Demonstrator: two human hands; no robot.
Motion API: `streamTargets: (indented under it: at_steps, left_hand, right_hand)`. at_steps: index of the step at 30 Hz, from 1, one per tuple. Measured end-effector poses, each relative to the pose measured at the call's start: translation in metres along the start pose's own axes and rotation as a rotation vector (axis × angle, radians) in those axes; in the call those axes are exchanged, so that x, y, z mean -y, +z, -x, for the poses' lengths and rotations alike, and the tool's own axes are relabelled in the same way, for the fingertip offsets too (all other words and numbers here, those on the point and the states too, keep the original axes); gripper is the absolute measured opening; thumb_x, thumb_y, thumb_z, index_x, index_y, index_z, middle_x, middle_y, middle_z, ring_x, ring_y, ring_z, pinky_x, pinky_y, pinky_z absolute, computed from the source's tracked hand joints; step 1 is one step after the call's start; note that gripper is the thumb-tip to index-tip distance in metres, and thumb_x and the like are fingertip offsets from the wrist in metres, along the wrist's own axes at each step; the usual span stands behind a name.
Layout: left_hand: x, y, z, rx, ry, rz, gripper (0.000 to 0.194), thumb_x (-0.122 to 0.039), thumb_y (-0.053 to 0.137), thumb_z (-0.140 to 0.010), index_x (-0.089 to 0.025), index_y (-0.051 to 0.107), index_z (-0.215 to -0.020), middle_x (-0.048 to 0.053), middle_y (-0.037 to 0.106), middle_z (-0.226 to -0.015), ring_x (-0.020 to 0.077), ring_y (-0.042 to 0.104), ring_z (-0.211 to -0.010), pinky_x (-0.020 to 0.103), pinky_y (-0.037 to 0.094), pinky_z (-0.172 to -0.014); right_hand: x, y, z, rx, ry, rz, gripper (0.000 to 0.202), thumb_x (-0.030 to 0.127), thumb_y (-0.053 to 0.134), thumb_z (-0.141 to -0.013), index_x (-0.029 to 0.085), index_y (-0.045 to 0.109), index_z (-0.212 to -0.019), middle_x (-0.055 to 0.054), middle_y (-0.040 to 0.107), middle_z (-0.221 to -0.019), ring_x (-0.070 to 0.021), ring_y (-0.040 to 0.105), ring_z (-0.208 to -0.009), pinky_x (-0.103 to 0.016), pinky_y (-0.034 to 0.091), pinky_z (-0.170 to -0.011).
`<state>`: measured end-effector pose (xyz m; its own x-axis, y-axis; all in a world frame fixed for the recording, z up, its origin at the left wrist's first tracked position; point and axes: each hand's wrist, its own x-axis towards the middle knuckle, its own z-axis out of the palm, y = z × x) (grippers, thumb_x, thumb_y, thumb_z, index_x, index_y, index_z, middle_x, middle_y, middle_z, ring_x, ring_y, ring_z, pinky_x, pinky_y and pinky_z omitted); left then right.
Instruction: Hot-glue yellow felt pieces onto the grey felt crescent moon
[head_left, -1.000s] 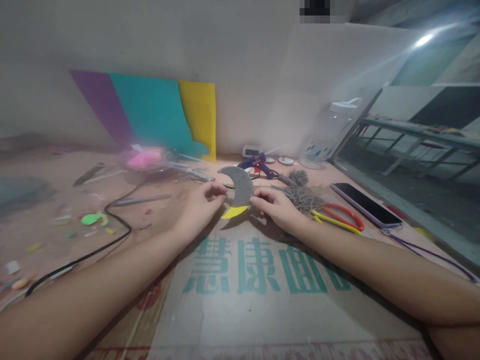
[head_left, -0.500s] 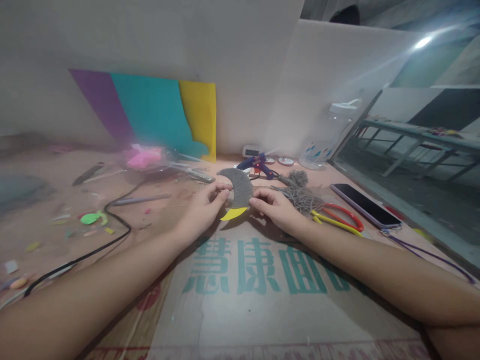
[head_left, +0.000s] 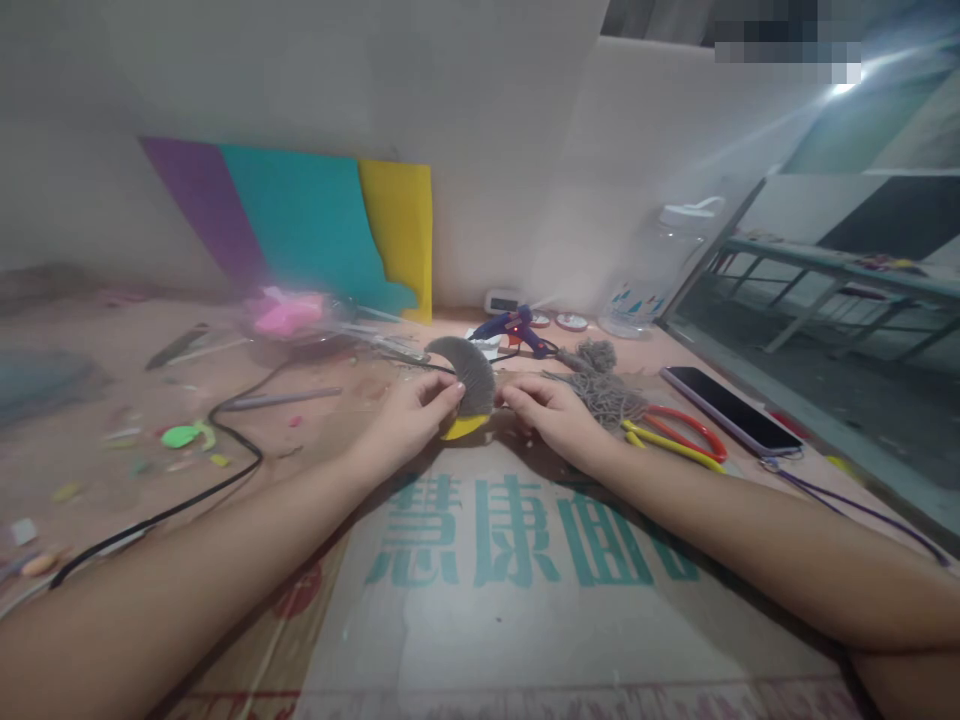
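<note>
A crescent moon shape [head_left: 466, 375], mostly covered in grey yarn with a bare yellow tip [head_left: 465, 428] at its lower end, is held just above the table. My left hand [head_left: 420, 408] pinches its left edge between thumb and fingers. Close to the right edge, with a small gap, my right hand [head_left: 541, 405] is closed in a pinch; what lies between those fingertips is too small to make out. Behind my right hand lies a loose heap of grey yarn [head_left: 604, 397].
A blue glue gun [head_left: 514, 325] lies behind the crescent. Red-and-yellow-handled scissors [head_left: 686, 435] and a phone [head_left: 731, 410] lie right, with a clear bottle [head_left: 652, 275] behind. Coloured sheets [head_left: 300, 225] lean on the wall. A black cable [head_left: 225, 480] crosses the left side.
The crescent has shifted slightly left and turned a little in my left hand. My right fingertips have come away from its right edge.
</note>
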<state>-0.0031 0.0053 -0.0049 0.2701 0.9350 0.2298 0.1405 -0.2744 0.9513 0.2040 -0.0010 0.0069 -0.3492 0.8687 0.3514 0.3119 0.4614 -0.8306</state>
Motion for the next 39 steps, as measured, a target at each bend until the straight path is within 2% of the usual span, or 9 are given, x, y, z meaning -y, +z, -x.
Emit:
streamTargets:
  at_steps: [4, 7, 12, 18, 21, 24, 29, 34, 39]
  left_hand:
    - [-0.004, 0.001, 0.003, 0.006, 0.074, -0.124, 0.026, -0.042, 0.056, -0.087, -0.018, 0.058, -0.078, -0.002, 0.055, -0.068, 0.012, 0.05, -0.064, 0.023, 0.039, -0.062]
    - [-0.012, 0.002, 0.008, -0.016, 0.112, -0.195, 0.024, -0.04, 0.056, -0.087, -0.017, 0.061, -0.079, 0.0, 0.062, -0.075, 0.0143, 0.055, -0.07, 0.025, 0.042, -0.066]
    - [-0.025, 0.006, 0.015, -0.048, 0.093, -0.279, 0.021, -0.037, 0.059, -0.083, -0.018, 0.069, -0.083, 0.003, 0.071, -0.083, 0.0193, 0.063, -0.081, 0.028, 0.046, -0.076]
    - [-0.018, 0.007, 0.016, -0.029, 0.088, -0.166, 0.04, -0.046, 0.065, -0.08, -0.02, 0.069, -0.11, 0.006, 0.072, -0.094, 0.0202, 0.065, -0.077, 0.029, 0.05, -0.068]
    - [-0.016, 0.006, 0.014, 0.008, 0.154, -0.156, 0.033, -0.045, 0.065, -0.081, -0.019, 0.072, -0.099, 0.006, 0.073, -0.094, 0.0217, 0.066, -0.084, 0.029, 0.05, -0.073]
    - [-0.015, 0.006, 0.012, -0.056, 0.133, -0.181, 0.031, -0.045, 0.058, -0.086, -0.017, 0.071, -0.087, 0.006, 0.074, -0.092, 0.0217, 0.065, -0.083, 0.028, 0.049, -0.073]
    - [-0.01, 0.002, 0.007, -0.115, 0.051, -0.05, 0.039, -0.05, 0.058, -0.086, -0.015, 0.072, -0.091, 0.007, 0.074, -0.095, 0.0227, 0.066, -0.088, 0.029, 0.049, -0.078]
    - [-0.005, 0.0, 0.003, -0.112, -0.049, 0.139, 0.041, -0.053, 0.064, -0.081, -0.014, 0.072, -0.09, 0.008, 0.074, -0.095, 0.021, 0.066, -0.083, 0.028, 0.05, -0.07]
    - [-0.006, 0.002, 0.004, -0.118, -0.101, 0.184, 0.039, -0.054, 0.067, -0.078, -0.016, 0.071, -0.084, 0.005, 0.072, -0.08, 0.0176, 0.062, -0.068, 0.024, 0.045, -0.057]
  right_hand:
    - [0.004, 0.001, 0.0, -0.062, -0.065, 0.034, 0.022, 0.039, 0.063, -0.085, 0.019, 0.065, -0.076, -0.001, 0.063, -0.074, -0.0145, 0.056, -0.068, -0.027, 0.044, -0.063]
    - [0.007, 0.002, 0.003, -0.093, -0.074, 0.068, 0.018, 0.036, 0.066, -0.082, 0.019, 0.064, -0.076, 0.0, 0.063, -0.071, -0.0134, 0.054, -0.063, -0.026, 0.043, -0.059]
    - [0.012, 0.004, 0.008, -0.145, -0.206, 0.171, 0.013, 0.032, 0.067, -0.083, 0.019, 0.067, -0.078, 0.0, 0.064, -0.071, -0.012, 0.051, -0.06, -0.025, 0.042, -0.058]
    - [0.009, 0.005, 0.008, -0.11, -0.276, 0.276, 0.016, 0.034, 0.063, -0.089, 0.022, 0.073, -0.088, -0.003, 0.064, -0.076, -0.0157, 0.056, -0.069, -0.03, 0.045, -0.066]
    - [0.008, 0.006, 0.008, -0.079, -0.345, 0.296, 0.018, 0.03, 0.059, -0.092, 0.022, 0.074, -0.093, -0.004, 0.064, -0.08, -0.0174, 0.059, -0.076, -0.031, 0.047, -0.07]
    - [0.011, 0.006, 0.01, -0.071, -0.41, 0.31, 0.017, 0.027, 0.057, -0.093, 0.021, 0.072, -0.092, -0.004, 0.062, -0.081, -0.0166, 0.058, -0.076, -0.031, 0.046, -0.07]
    - [0.006, 0.002, 0.006, -0.233, -0.303, 0.333, 0.013, 0.029, 0.061, -0.09, 0.018, 0.064, -0.097, -0.002, 0.056, -0.082, -0.0146, 0.051, -0.071, -0.028, 0.043, -0.065]
    - [-0.007, 0.0, -0.003, -0.145, -0.181, 0.312, 0.017, 0.031, 0.057, -0.092, 0.019, 0.068, -0.095, -0.005, 0.06, -0.093, -0.0171, 0.054, -0.084, -0.029, 0.043, -0.07]
    - [-0.006, 0.0, -0.003, -0.099, -0.111, 0.336, 0.014, 0.028, 0.058, -0.09, 0.018, 0.066, -0.083, -0.003, 0.057, -0.086, -0.0151, 0.053, -0.077, -0.028, 0.041, -0.068]
